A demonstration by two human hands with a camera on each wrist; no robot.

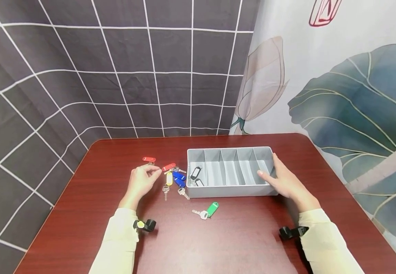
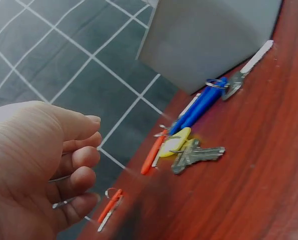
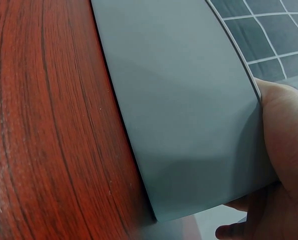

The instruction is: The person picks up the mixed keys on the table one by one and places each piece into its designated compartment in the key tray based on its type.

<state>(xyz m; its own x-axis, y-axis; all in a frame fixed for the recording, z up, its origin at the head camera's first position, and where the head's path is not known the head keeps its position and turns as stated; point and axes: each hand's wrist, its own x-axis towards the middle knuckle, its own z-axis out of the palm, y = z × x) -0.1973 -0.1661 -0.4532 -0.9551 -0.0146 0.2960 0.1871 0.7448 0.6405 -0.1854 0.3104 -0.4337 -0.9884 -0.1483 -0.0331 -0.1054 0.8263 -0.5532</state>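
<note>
My right hand (image 1: 288, 184) grips the right end of a grey divided tray (image 1: 232, 191), thumb over the rim and fingers along the outer end wall. In the right wrist view the tray's smooth side (image 3: 184, 120) fills the middle. My left hand (image 1: 143, 180) hovers left of the tray with loosely bent fingers and nothing visible between them. Close to its fingertips lies a red key tag (image 1: 168, 166); another red tag (image 1: 149, 159) is just behind the hand. A yellow tag (image 1: 169, 179) and blue tags (image 1: 179, 176) with keys lie between hand and tray.
Two black-framed key tags (image 1: 196, 172) sit in the tray's leftmost compartment. A green tag with a key (image 1: 213, 209) lies in front of the tray. The reddish-brown table (image 1: 198, 243) backs onto a dark grid-patterned curtain (image 1: 170, 87) and a white floral one (image 1: 297, 95).
</note>
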